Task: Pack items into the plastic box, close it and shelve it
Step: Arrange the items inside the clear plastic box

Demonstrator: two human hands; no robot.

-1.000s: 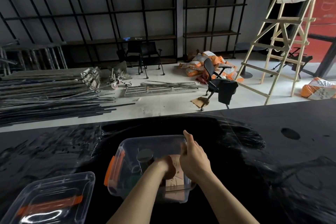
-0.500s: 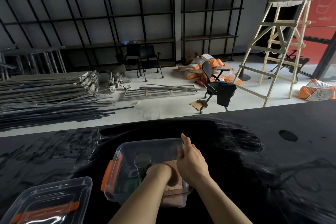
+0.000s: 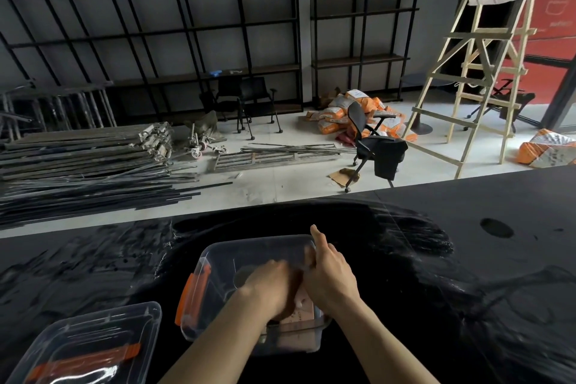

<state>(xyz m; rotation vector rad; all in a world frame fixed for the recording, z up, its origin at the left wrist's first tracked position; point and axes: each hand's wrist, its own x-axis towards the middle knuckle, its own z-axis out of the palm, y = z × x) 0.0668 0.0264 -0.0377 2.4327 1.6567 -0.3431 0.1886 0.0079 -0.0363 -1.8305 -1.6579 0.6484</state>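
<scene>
A clear plastic box (image 3: pixel 249 243) with an orange latch (image 3: pixel 193 296) stands open on the black table, right in front of me. My left hand (image 3: pixel 271 287) reaches down inside it, palm down, fingers curled over the contents; what they hold is hidden. Beneath it lie a brown printed packet (image 3: pixel 304 315) and a dark round item (image 3: pixel 241 276). My right hand (image 3: pixel 330 277) grips the box's right wall, thumb pointing up along the rim. The box's clear lid (image 3: pixel 93 343), with an orange handle, lies on the table at the lower left.
The black table (image 3: pixel 436 274) runs across the view; its far edge is just beyond the box. Past it are black metal shelving (image 3: pixel 218 72) on the back wall, a pile of metal bars (image 3: pixel 78 171), an office chair (image 3: pixel 374 143) and a wooden ladder (image 3: pixel 483 56).
My left hand has risen and shifted left inside the box, now covering part of the dark round item. The right hand keeps its hold on the box wall. The view has tilted slightly.
</scene>
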